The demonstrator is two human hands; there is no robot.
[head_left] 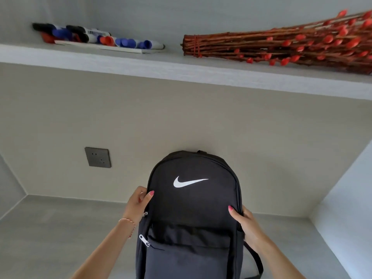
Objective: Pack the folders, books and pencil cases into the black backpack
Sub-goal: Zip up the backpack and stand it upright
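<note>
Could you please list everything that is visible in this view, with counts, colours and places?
backpack: one, black with a white swoosh logo, standing upright on the grey surface against the wall, main zip appears closed
front pocket zip pull: one, silver, on the left edge of the backpack
wall socket: one, dark grey, on the beige wall left of the backpack
shelf: one, pale grey, above the backpack
markers: a pile, exact count unclear, with black, blue and red caps, on the left of the shelf
dried branches: one tied bundle, brown stems with red buds, lying on the right of the shelf
bracelet: one, thin, reddish, on the left wrist
left hand: gripping the backpack's left side
right hand: gripping the backpack's right side
</note>
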